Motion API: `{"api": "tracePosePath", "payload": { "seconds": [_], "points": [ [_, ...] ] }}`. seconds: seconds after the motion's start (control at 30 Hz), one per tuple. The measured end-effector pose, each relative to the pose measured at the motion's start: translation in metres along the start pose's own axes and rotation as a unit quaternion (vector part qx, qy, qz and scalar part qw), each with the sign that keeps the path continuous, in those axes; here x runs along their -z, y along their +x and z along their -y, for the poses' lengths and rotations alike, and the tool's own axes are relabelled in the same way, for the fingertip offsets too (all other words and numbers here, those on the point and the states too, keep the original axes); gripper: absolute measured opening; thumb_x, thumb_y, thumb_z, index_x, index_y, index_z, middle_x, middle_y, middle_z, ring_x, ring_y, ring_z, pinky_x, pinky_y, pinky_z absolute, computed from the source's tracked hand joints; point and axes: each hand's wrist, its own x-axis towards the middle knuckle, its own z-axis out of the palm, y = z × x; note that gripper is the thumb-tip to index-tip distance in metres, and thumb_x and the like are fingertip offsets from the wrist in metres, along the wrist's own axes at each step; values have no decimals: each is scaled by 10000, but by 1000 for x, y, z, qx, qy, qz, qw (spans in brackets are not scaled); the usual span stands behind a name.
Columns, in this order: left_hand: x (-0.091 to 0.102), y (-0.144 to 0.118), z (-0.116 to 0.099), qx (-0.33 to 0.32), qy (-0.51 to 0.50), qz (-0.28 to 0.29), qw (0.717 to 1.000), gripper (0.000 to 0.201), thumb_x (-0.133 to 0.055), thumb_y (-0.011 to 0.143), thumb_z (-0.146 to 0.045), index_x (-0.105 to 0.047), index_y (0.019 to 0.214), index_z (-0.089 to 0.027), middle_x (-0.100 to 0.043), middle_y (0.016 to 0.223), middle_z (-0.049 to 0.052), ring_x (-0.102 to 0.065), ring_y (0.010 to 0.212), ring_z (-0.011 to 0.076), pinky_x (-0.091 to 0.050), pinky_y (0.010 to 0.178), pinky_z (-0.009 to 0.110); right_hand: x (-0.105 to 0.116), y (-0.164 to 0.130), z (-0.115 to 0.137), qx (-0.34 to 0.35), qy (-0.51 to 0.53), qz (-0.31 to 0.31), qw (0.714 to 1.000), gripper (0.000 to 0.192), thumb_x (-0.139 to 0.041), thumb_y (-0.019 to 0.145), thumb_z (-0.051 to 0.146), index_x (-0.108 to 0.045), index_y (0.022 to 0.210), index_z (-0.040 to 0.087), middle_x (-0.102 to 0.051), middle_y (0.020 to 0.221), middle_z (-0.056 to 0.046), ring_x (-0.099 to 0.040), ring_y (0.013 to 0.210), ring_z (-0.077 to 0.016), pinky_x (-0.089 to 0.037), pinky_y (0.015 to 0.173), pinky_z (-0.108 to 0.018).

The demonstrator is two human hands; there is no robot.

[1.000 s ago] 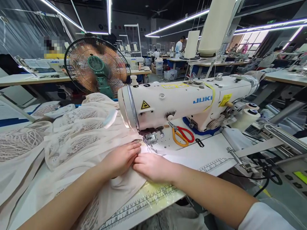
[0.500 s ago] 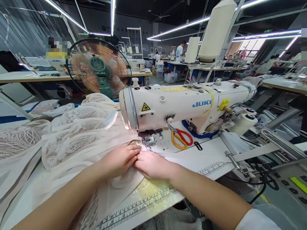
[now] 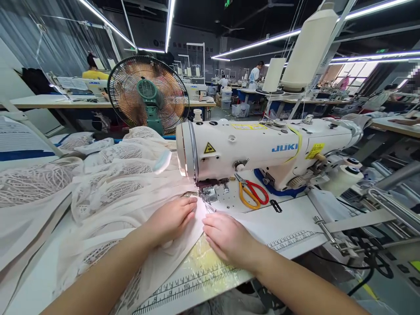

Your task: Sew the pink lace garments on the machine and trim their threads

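Observation:
Pale sheer fabric (image 3: 157, 249) with lace panels lies across the left of the table and runs up to the needle area of a white sewing machine (image 3: 216, 153). My left hand (image 3: 172, 221) rests on this fabric with its fingers stretched out, just left of the presser foot (image 3: 207, 194). At the fabric's right edge is my right hand (image 3: 228, 236), its fingers pressed together and curled by a small metal guide (image 3: 210, 209). What its fingertips hold, if anything, is hidden. A gap separates the two hands.
Scissors (image 3: 252, 194) with red and yellow handles and a black razor blade (image 3: 276, 206) lie right of the needle. Printed ruler tape (image 3: 183, 286) runs along the front edge. A fan (image 3: 147, 94) and thread cones (image 3: 308, 48) stand behind. Other people work farther back.
My hands were together at the fabric by the presser foot and have come apart; the right hand has shifted right and slightly nearer me. The head view has turned a little left.

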Motion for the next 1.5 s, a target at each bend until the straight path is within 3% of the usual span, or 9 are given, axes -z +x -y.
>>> {"api": "tracePosePath", "payload": {
  "seconds": [0.37,0.7,0.9,1.17,1.5],
  "points": [
    [4,9,-4,18,10,2,1000,377,-349,879,-237,-621,1115,-126,-620,1190,133,-561,1098,256,-455,949,401,0,1,-3,-20,-6,-6,1000,152,-473,824,145,-602,903,125,-656,996,-103,-588,945,-217,-484,867,-348],
    [6,13,-3,22,12,5,1000,373,-351,875,-248,-627,1106,-150,-634,1172,117,-579,1067,240,-470,928,386,-1,2,-4,-28,-15,7,999,147,-446,838,150,-591,857,143,-643,987,-112,-585,934,-214,-488,856,-358],
    [6,14,-3,16,18,15,1000,402,-326,878,-255,-620,1115,-118,-627,1163,139,-575,1056,268,-466,915,407,-1,2,-5,-20,-9,-17,1000,169,-440,824,138,-608,839,133,-655,960,-103,-587,912,-213,-497,838,-342],
    [6,14,-3,-11,57,17,998,360,-336,867,-229,-638,1055,-176,-642,1088,119,-594,972,254,-495,821,374,1,3,-4,-19,-2,-19,1000,168,-445,818,130,-613,824,128,-656,950,-102,-586,896,-209,-494,840,-337],
    [7,16,-3,-19,70,24,997,346,-354,875,-213,-632,1077,-172,-634,1115,111,-591,994,244,-500,830,366,-1,3,-5,-18,4,-43,999,207,-430,818,136,-635,795,114,-666,943,-104,-590,885,-213,-511,839,-331]
  ]
}}
